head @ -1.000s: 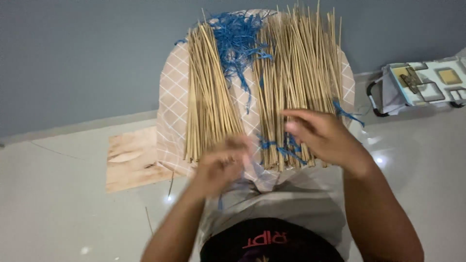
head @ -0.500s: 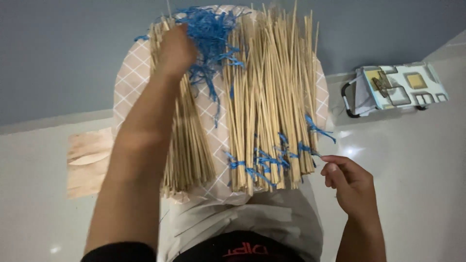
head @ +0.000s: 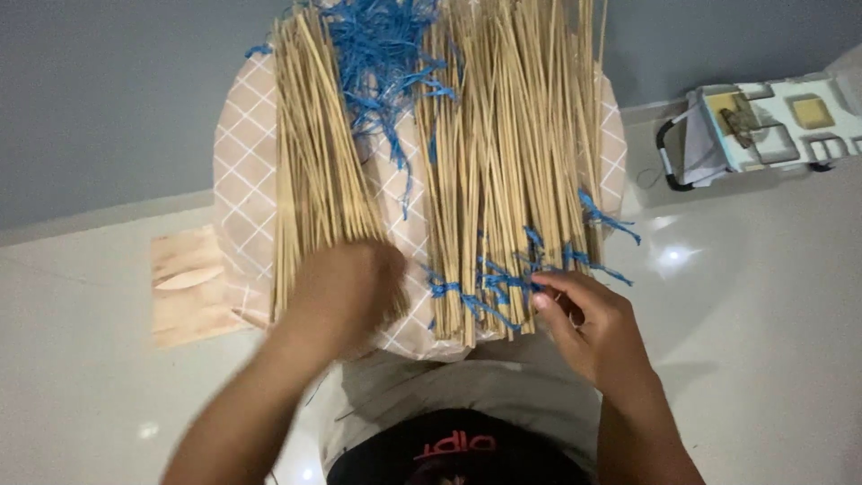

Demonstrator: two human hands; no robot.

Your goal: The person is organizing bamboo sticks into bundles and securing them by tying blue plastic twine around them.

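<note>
Pale bamboo, cut into thin straight sticks, lies in two heaps on a round cushion covered in pinkish cloth with a white diamond grid (head: 242, 180). The left heap of loose sticks (head: 314, 153) fans toward the person, and the left hand (head: 341, 292) rests curled over its near ends, blurred, so whether the fingers grip any stick cannot be told. The right heap of sticks (head: 512, 153) is made of small bundles tied near their ends with blue plastic string (head: 485, 292). The right hand (head: 584, 328) sits at those tied ends, its fingertips pinched together on a strand of the blue string. A tangle of loose blue string (head: 382, 54) lies between the two heaps at the far side. A pale wooden board (head: 184, 287) lies on the glossy white floor (head: 772, 305) just left of the cushion, and a small patterned bag with a black handle (head: 754, 126) stands well off to the right by the grey wall (head: 108, 99).
</note>
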